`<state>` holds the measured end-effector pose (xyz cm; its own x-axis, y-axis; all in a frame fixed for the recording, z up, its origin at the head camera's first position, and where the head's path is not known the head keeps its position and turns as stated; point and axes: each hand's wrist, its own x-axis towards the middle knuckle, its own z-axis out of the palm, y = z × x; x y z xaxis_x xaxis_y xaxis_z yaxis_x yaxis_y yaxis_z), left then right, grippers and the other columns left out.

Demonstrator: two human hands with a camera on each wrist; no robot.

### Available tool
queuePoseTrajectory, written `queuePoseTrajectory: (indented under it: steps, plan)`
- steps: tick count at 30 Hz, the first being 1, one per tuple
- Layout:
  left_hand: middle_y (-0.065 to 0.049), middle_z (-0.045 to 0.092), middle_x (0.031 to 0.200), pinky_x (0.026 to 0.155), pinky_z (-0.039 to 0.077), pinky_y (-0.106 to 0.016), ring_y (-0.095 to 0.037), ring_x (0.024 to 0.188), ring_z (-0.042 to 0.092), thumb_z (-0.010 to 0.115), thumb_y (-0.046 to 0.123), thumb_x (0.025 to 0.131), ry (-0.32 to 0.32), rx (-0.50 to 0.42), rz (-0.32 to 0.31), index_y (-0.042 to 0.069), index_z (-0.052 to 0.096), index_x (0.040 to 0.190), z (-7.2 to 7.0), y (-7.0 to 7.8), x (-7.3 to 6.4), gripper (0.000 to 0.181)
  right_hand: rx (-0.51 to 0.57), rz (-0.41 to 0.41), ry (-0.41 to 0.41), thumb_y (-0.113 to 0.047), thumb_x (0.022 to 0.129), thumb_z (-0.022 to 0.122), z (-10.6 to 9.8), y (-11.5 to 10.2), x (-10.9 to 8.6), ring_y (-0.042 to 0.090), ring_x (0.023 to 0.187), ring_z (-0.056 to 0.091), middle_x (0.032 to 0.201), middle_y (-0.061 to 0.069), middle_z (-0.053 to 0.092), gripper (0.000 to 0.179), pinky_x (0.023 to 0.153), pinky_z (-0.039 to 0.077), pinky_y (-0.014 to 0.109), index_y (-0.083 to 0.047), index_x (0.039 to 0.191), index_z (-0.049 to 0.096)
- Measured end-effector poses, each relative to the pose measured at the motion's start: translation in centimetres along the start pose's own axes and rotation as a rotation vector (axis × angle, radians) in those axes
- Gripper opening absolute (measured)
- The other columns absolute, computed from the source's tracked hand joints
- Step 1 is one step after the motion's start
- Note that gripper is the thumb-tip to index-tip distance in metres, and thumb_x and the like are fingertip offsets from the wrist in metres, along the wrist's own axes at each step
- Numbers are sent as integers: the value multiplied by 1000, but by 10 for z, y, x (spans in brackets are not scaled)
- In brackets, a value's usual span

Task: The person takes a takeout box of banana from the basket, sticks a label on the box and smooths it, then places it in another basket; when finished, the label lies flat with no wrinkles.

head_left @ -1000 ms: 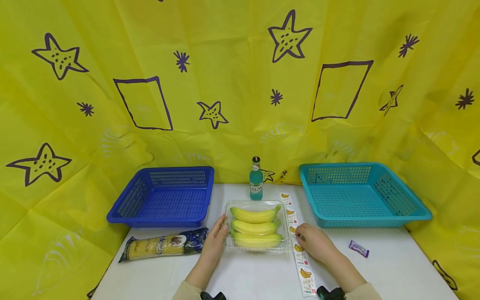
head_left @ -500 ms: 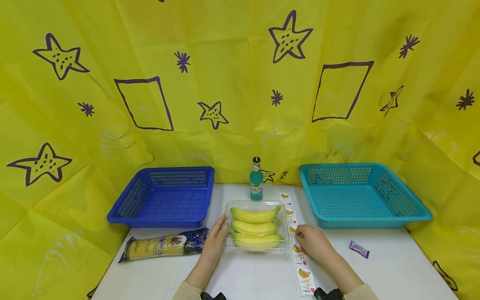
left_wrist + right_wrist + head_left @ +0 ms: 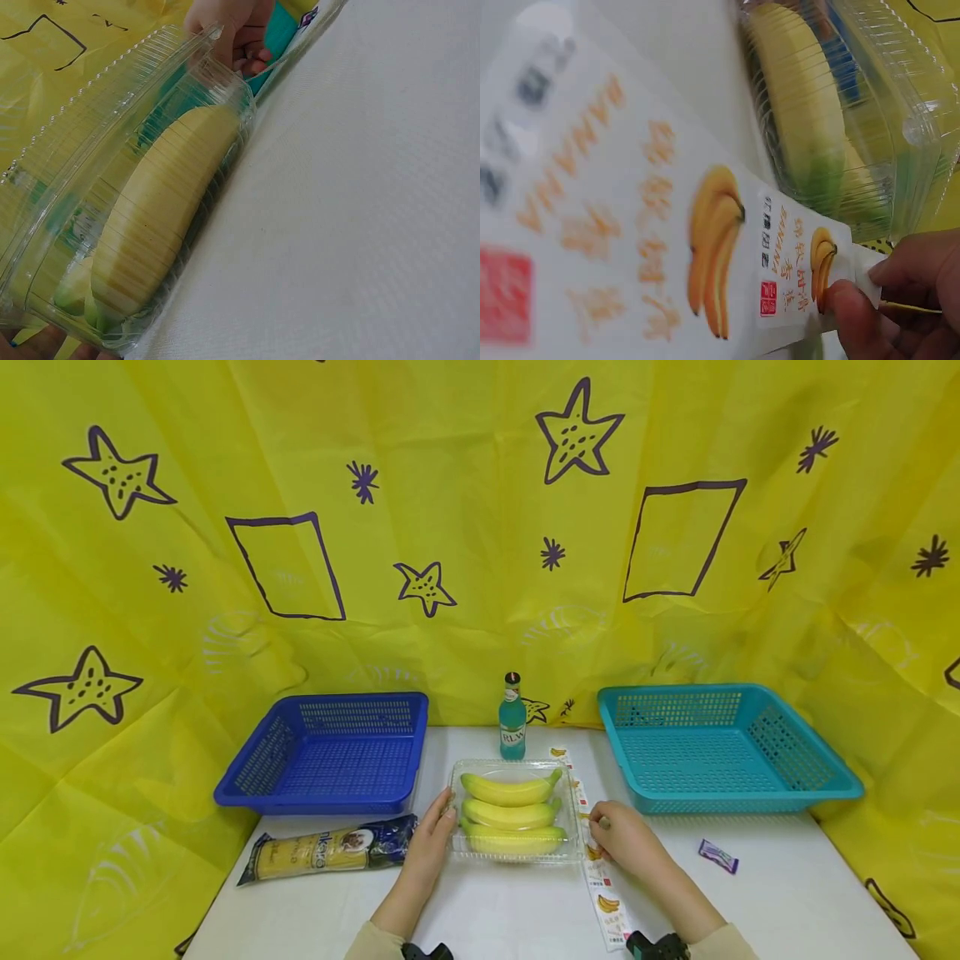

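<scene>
A clear plastic clamshell box (image 3: pixel 573 806) holds three bananas (image 3: pixel 512 816) in the middle of the table. My left hand (image 3: pixel 430 843) rests against its left side with fingers extended. In the left wrist view, those fingertips (image 3: pixel 41 343) show at the box's near end. My right hand (image 3: pixel 621 837) pinches a strip of banana stickers (image 3: pixel 727 232) at the right edge of the box. Each sticker carries a banana drawing, orange lettering and a red square. The strip's lower part (image 3: pixel 611 920) runs toward me, and its far end passes beside the box.
A blue basket (image 3: pixel 352 805) stands at the left, a teal basket (image 3: pixel 750 797) at the right. Behind the box is a green bottle (image 3: pixel 513 727). A pasta packet (image 3: pixel 330 850) lies by the left hand, and a small purple wrapped sweet (image 3: pixel 717 857) is farther right.
The right hand has shifted the sticker strip slightly left, so its far part now sits closer to the box and partly behind it. The left hand and box have stayed put.
</scene>
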<state>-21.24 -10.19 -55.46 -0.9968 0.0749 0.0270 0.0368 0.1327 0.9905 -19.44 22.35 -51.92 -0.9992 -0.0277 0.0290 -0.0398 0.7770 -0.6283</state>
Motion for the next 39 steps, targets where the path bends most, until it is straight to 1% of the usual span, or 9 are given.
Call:
queuePoseTrajectory:
  steps: [4,8,17,21,26,31,33,35,39]
  plan:
    - [-9,35,159,117,32,-56,-37,143,38,49,42,103,0,8,-2,19,38,153,0,-1,0,56,214,162,-7,-8,92,59,-3,1,2,13,49,57,59,4,59,9,47,48,24,-5,86,65]
    - [-8,36,159,117,32,-56,-37,142,40,48,44,103,4,13,-3,20,38,153,0,-2,1,57,293,210,8,-5,88,58,-4,4,4,13,54,61,64,6,62,8,52,55,25,0,84,64]
    - [-9,37,159,117,32,-58,-38,142,40,49,42,102,8,15,0,19,38,153,2,-1,0,57,176,171,49,-8,85,62,-4,12,3,13,61,54,60,1,60,9,58,41,25,-5,78,67]
    - [-9,37,158,117,31,-58,-38,142,40,49,43,102,18,31,0,20,39,153,2,0,0,57,165,179,51,-10,86,62,-3,16,2,14,61,53,60,1,59,9,58,41,26,-5,80,67]
    - [-12,39,157,117,32,-56,-40,142,39,48,42,103,44,87,39,16,39,152,1,2,2,56,245,209,53,-9,88,62,-1,21,2,12,61,58,65,3,61,10,56,47,23,-2,85,68]
    - [-8,23,165,119,22,-62,-39,149,24,47,36,104,60,242,106,17,33,155,-1,12,0,56,332,229,60,-7,89,61,-1,22,2,12,62,62,75,7,64,11,55,53,22,2,89,67]
    - [-3,16,167,118,19,-65,-37,151,18,48,34,104,50,376,167,19,31,156,0,22,-7,57,341,227,55,-7,89,61,-1,23,2,12,62,62,78,8,64,11,55,53,22,3,89,67]
    - [-2,17,166,116,23,-66,-38,150,21,51,34,102,30,538,319,17,34,155,4,33,-14,58,336,235,54,-7,89,61,0,23,3,12,61,62,78,8,64,11,55,53,22,2,89,67]
    - [-9,37,158,113,36,-59,-37,144,35,54,31,99,-19,770,837,10,49,144,21,54,-30,50,323,244,51,-8,89,61,-1,23,4,12,59,61,75,8,63,11,54,53,23,1,89,67]
